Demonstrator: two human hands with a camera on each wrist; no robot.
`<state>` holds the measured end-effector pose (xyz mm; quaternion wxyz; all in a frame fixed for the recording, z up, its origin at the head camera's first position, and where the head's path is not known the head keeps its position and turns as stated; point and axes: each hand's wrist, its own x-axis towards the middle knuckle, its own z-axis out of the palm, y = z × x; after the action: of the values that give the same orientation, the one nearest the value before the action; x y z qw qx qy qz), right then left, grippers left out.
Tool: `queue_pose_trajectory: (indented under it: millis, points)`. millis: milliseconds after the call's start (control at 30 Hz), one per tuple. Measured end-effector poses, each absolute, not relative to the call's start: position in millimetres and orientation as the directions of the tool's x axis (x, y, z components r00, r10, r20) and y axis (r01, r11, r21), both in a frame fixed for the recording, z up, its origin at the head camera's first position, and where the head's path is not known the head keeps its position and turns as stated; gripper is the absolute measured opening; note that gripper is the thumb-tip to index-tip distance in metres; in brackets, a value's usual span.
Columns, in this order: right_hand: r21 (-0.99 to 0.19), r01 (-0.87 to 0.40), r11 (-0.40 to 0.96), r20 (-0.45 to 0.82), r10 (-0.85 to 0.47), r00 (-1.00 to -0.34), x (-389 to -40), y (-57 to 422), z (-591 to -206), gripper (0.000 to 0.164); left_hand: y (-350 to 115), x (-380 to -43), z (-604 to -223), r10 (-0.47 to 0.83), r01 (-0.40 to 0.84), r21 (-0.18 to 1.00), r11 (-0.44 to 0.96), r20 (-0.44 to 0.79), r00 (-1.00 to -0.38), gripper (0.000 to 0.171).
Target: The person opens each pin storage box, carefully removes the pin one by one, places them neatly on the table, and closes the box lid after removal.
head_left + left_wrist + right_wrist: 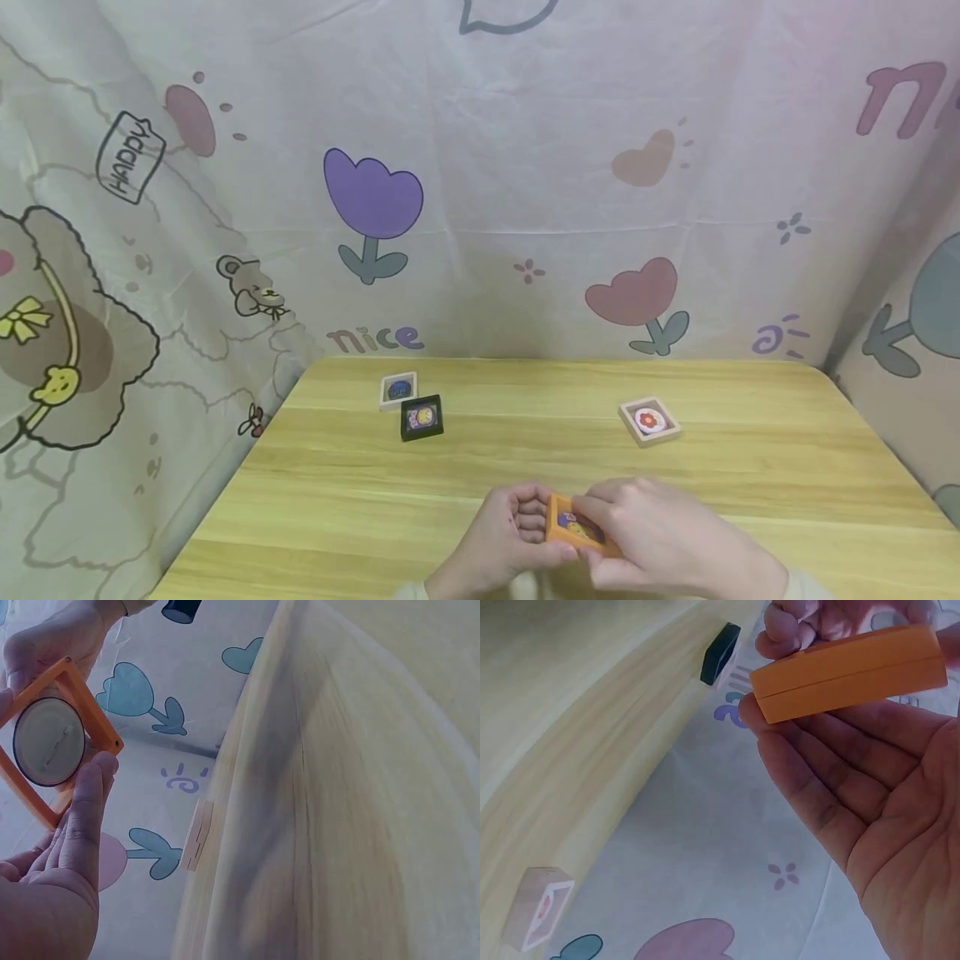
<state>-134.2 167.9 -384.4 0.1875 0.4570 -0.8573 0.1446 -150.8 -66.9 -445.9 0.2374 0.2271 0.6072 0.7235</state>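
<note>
Just above the near part of the table, both hands hold an orange square display frame (553, 518). A round badge (581, 527) with a yellow figure on purple sits inside it. My left hand (498, 537) grips the frame's left side, thumb along the near edge. From the other side my right hand (660, 533) pinches it, its fingers over the top and partly covering the badge. The left wrist view shows the badge's pale back (51, 741) with a pin across it. In the right wrist view a thin seam runs along the frame's side (847, 675).
On the wooden table (525, 442), a black frame (422, 433) with a badge stands at the back left, close against a white frame (386, 402). A beige frame (667, 435) with a red flower badge lies at the right. Printed cloth (480, 167) hangs behind and at both sides.
</note>
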Motion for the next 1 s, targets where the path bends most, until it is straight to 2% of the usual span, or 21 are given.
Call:
queue_pose_trajectory:
  millis: [100,533,633,833,1000]
  points:
    - [-0.029,-0.854,0.52,0.472,-0.746,-0.47,-137.9,166.5,-386.7,0.033,-67.1,-152.3,-445.4,0.618,-0.064,0.986,-0.154,0.045,-0.785,0.044]
    - [0.112,-0.857,0.503,0.484,-0.781,-0.395,-143.0,161.8,-392.2,0.027,-68.1,-157.0,-451.3,0.596,-0.024,0.982,-0.185,0.093,-0.798,0.046]
    - [0.123,-0.86,0.495,0.484,-0.787,-0.383,-144.3,162.0,-392.3,0.021,-68.4,-157.4,-451.6,0.6,-0.013,0.982,-0.187,0.104,-0.793,0.045]
    - [0.062,-0.872,0.486,0.488,-0.776,-0.398,-144.7,165.4,-388.3,0.022,-69.1,-156.9,-447.8,0.606,-0.021,0.986,-0.168,0.087,-0.791,0.044]
    - [0.012,-0.855,0.518,0.505,-0.741,-0.442,-141.6,167.8,-384.5,0.026,-67.8,-158.3,-445.8,0.605,-0.021,0.985,-0.169,0.087,-0.791,0.046]
